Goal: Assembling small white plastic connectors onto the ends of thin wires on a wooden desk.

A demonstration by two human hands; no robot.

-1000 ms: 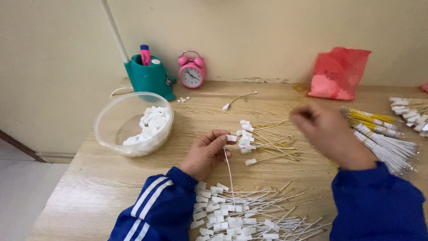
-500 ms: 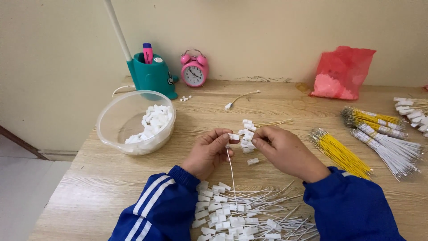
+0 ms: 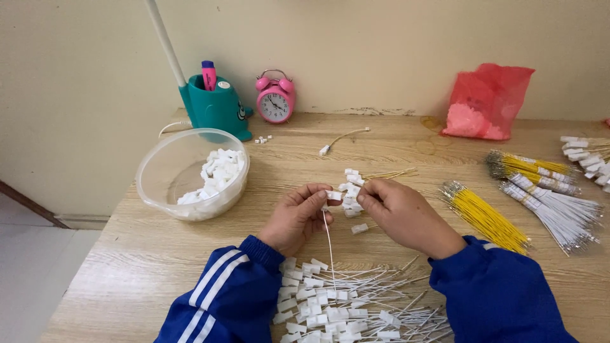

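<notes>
Centrally, a small white connector (image 3: pixel 333 195) with one thin white wire (image 3: pixel 329 238) hanging from it toward the near edge, pinched between the fingertips of the left hand (image 3: pixel 297 216). The right hand (image 3: pixel 400 213) meets it from the right, fingertips closed at the same spot; whether they grip the connector itself or a second small piece cannot be told.

Just beyond the hands, a loose cluster of white connectors (image 3: pixel 351 190) with pale wires lying on the table (image 3: pixel 127 267); one single connector (image 3: pixel 359 228) near the right hand.

Near edge, between the blue sleeves: a heap of finished wires with white connectors (image 3: pixel 343 305).

Left: clear round plastic bowl (image 3: pixel 190 174) holding loose white connectors.

Far left: teal pen holder (image 3: pixel 216 108) with a pink marker; beside it to the right, a pink twin-bell alarm clock (image 3: pixel 274 98). A lone wired connector (image 3: pixel 343 138) lies in front of the clock.

Far right: red plastic bag (image 3: pixel 486 101) against the wall.

Right: bundle of yellow wires (image 3: pixel 486 216), bundle of white wires (image 3: pixel 553 206), further yellow bundle (image 3: pixel 530 166), more white connectors at the far right edge (image 3: pixel 584 149).
</notes>
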